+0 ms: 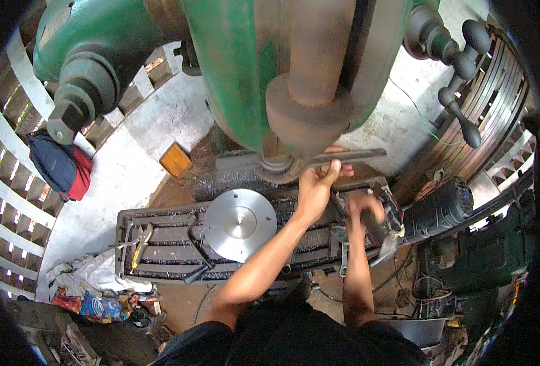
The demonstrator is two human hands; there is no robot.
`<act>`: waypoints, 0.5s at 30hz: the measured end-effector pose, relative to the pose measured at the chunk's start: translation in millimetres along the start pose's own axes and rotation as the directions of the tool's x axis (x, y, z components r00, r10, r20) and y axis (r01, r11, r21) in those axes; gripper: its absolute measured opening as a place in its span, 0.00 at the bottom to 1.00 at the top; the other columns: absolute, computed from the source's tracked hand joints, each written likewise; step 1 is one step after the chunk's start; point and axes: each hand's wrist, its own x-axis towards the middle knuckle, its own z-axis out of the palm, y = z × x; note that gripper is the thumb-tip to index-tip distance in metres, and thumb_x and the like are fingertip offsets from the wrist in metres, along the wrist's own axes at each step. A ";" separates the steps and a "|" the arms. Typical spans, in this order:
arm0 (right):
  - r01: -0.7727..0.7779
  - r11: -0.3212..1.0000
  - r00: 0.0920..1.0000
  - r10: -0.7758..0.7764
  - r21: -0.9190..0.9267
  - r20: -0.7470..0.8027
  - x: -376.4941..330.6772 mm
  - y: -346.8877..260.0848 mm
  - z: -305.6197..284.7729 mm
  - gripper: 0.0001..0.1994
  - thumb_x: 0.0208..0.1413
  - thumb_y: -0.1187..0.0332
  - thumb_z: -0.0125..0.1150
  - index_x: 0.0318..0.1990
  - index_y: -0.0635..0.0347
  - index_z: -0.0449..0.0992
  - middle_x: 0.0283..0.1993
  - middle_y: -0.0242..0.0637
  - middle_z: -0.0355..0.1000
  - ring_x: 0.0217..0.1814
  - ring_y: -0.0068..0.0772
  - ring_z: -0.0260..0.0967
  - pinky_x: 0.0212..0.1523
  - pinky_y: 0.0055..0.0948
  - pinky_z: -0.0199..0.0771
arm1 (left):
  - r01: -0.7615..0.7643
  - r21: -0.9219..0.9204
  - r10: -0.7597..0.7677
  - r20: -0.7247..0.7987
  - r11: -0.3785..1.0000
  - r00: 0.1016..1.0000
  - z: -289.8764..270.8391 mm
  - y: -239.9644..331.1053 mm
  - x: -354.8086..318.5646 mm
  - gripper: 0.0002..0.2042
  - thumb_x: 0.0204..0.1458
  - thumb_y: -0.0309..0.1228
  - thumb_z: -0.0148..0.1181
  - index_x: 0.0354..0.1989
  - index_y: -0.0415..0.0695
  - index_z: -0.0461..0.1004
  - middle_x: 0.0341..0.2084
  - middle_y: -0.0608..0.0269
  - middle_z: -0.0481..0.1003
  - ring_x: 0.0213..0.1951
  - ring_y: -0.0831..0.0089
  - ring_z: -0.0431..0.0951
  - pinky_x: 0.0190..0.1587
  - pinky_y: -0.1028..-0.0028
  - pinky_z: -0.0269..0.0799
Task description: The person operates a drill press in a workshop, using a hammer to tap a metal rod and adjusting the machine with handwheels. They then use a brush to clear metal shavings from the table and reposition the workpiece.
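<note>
Closest in, both bare forearms rise from the lower edge over the dark slotted machine table (160, 235). The right hand (362, 210) has its fingers closed around a dark handle of a tool lying on the table's right end, beside a black cylindrical motor housing (440, 210). Left of the arms, a round shiny metal disc (239, 224) lies flat on the table, with yellow-handled pliers (140, 239) further left. Beyond, the left hand (318, 183) grips a long flat wrench (343, 158), fingers wrapped over its shaft, its head at the spindle (277, 165) under the big green machine column (239, 67).
</note>
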 end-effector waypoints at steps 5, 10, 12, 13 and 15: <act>-0.545 0.838 0.837 0.545 0.025 -0.051 35.9 15.7 7.5 0.08 0.51 0.73 0.55 0.22 0.62 0.67 0.12 0.30 0.58 0.09 0.24 0.52 0.12 0.28 0.53 | 0.158 0.195 -0.105 -0.257 0.968 0.961 4.9 7.3 23.4 0.16 0.62 0.38 0.50 0.45 0.34 0.72 0.32 0.55 0.78 0.39 0.67 0.77 0.50 0.69 0.68; -0.474 0.803 0.880 0.423 0.361 0.216 -17.7 12.3 -36.2 0.08 0.45 0.74 0.56 0.26 0.58 0.61 0.15 0.33 0.55 0.12 0.27 0.50 0.14 0.29 0.53 | 0.006 0.228 0.038 -0.187 0.974 0.982 9.5 10.1 14.7 0.22 0.62 0.46 0.47 0.37 0.36 0.78 0.35 0.56 0.79 0.33 0.75 0.77 0.45 0.72 0.69; -0.522 0.780 0.852 0.488 0.346 0.189 -41.1 4.2 -50.2 0.08 0.44 0.74 0.55 0.27 0.57 0.61 0.16 0.33 0.56 0.12 0.27 0.50 0.14 0.29 0.53 | 0.061 0.130 -0.049 -0.095 0.990 0.994 2.9 10.2 -8.1 0.17 0.62 0.40 0.50 0.46 0.36 0.70 0.40 0.51 0.77 0.31 0.73 0.77 0.37 0.73 0.74; -0.541 0.747 0.837 0.521 0.386 0.167 -50.4 -1.0 -55.7 0.07 0.44 0.75 0.53 0.28 0.58 0.61 0.16 0.33 0.56 0.12 0.27 0.50 0.14 0.29 0.53 | -0.012 0.040 0.011 0.003 0.999 1.000 -2.8 11.5 -20.9 0.17 0.62 0.40 0.50 0.47 0.36 0.68 0.40 0.49 0.77 0.29 0.72 0.76 0.34 0.73 0.74; -0.550 0.746 0.822 0.562 0.375 0.088 -63.8 -12.3 -62.4 0.07 0.43 0.73 0.55 0.28 0.59 0.62 0.16 0.33 0.55 0.11 0.27 0.51 0.14 0.29 0.53 | 0.008 -0.124 0.010 0.145 0.992 0.989 -16.1 17.3 -43.5 0.17 0.62 0.39 0.49 0.49 0.37 0.64 0.39 0.46 0.76 0.26 0.71 0.75 0.29 0.73 0.73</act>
